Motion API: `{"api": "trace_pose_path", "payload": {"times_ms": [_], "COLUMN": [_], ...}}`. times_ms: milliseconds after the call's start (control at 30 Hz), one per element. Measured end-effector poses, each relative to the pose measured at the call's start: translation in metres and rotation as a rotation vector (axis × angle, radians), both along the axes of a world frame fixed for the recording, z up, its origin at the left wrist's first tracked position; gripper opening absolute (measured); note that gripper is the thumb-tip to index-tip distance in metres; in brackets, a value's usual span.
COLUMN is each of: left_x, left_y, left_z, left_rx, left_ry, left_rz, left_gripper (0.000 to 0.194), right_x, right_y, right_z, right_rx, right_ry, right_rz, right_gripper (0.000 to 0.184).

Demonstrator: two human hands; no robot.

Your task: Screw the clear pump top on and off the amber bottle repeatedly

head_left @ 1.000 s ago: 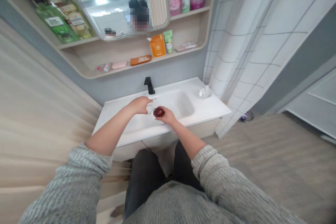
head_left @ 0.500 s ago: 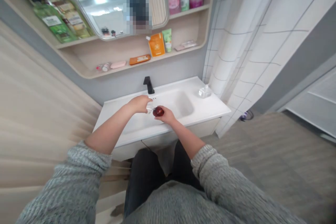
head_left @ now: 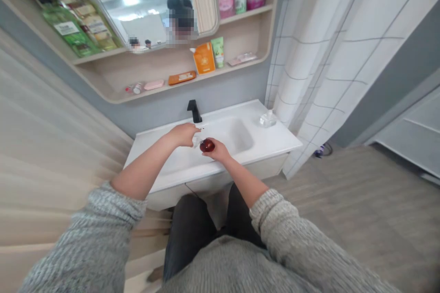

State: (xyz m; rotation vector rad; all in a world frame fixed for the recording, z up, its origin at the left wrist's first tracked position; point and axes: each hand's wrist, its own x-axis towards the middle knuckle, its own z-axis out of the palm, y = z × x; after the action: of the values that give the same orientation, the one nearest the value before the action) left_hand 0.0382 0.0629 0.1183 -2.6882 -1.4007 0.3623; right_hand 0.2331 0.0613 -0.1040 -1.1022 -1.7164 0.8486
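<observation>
Over the white sink (head_left: 178, 165), my right hand (head_left: 219, 150) is closed around a dark red-brown bottle (head_left: 206, 145), tilted with its neck toward the left. My left hand (head_left: 184, 135) grips a small clear container (head_left: 196, 141), its fingers bent around the far side. The bottle's neck meets the mouth of the clear container, or lies very close to it; I cannot tell whether they touch. Whether liquid passes between them is too small to see. Behind both hands rises a black faucet (head_left: 194, 111).
A clear pump bottle (head_left: 268, 119) stands on the counter's right side. Above, a wall cabinet (head_left: 120, 97) holds an orange pouch (head_left: 205, 58), a green tube (head_left: 217, 52), an orange packet (head_left: 182, 78) and a pink soap box (head_left: 154, 84). A white tiled-pattern curtain (head_left: 309, 55) hangs at the right.
Both hands keep nearly the same place and hold the same things. The view has shifted very slightly.
</observation>
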Motion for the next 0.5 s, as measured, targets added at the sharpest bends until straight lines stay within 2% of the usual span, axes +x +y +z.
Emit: {"api": "trace_pose_path", "payload": {"times_ms": [200, 367, 500], "left_x": [0.007, 0.015, 0.024], "left_y": [-0.001, -0.003, -0.005], "left_z": [0.006, 0.011, 0.017], "left_rx": [-0.013, -0.012, 0.001], "left_ry": [0.035, 0.053, 0.109], "left_rz": [0.001, -0.018, -0.013], "left_gripper": [0.062, 0.050, 0.053], "right_x": [0.000, 0.001, 0.001], "right_y": [-0.002, -0.002, -0.001], "right_z": [0.003, 0.004, 0.003], "right_rx": [-0.004, -0.002, -0.008], "right_ry": [0.015, 0.027, 0.027], "right_rz": [0.005, 0.014, 0.012], "right_gripper": [0.087, 0.087, 0.089]}}
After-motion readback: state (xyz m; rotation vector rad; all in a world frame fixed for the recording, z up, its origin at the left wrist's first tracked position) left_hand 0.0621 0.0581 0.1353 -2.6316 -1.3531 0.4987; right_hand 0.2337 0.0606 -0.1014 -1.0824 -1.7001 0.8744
